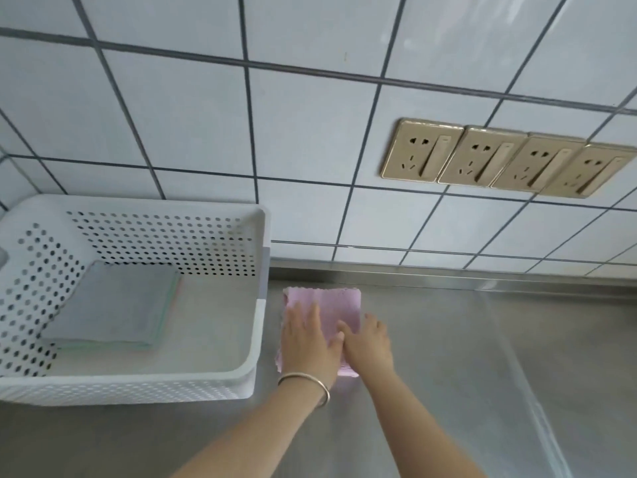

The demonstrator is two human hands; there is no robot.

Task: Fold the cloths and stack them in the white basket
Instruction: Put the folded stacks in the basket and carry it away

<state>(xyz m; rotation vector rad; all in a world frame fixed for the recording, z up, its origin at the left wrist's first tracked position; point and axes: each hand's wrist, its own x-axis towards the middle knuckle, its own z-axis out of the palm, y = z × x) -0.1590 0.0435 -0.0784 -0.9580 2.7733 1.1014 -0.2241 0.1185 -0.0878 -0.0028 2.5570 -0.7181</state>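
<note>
Folded cloths (113, 305) already lay stacked in the white basket (256, 339). Right beside the basket, the left hand (306, 343) and right hand (370, 343) pressed flat, fingers straight, on a folded pink cloth (336, 305), not yet stacked.

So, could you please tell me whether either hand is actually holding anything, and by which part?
Nothing is held: the left hand and right hand press flat on the pink cloth.

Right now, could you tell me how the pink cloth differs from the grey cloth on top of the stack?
The pink cloth lies on the steel counter beside the white basket; the grey cloth lies inside it. The left hand and right hand rest flat on the pink cloth; nothing touches the grey one. Both are folded flat.
</note>
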